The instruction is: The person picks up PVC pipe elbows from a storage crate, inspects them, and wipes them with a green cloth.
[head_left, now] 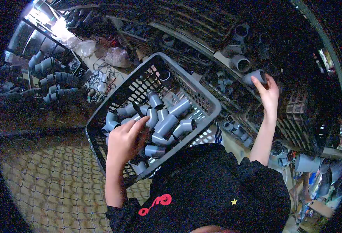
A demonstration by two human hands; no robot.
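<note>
A black plastic basket (213, 106) stands in front of me with several grey pipe fittings (167, 126) heaped inside, elbows and short couplings among them. Over the heap, my left hand (127, 141) is curled, its fingertips pinched against a grey pipe elbow (152, 117); part of the grip is hidden behind the hand. Out to the right, my right hand (269, 93) grips a grey pipe fitting (255, 76), thumb on the near side and fingers round its right edge. Just beyond it, another grey fitting (241, 63) lies with its round opening facing me.
More grey fittings (60, 81) are piled at the left. Dark crates (295, 108) line the right and the back. Clear plastic bags (116, 56) lie behind the basket. Netting (58, 178) covers the lower left, and a large grey pipe piece (307, 162) sits at the lower right.
</note>
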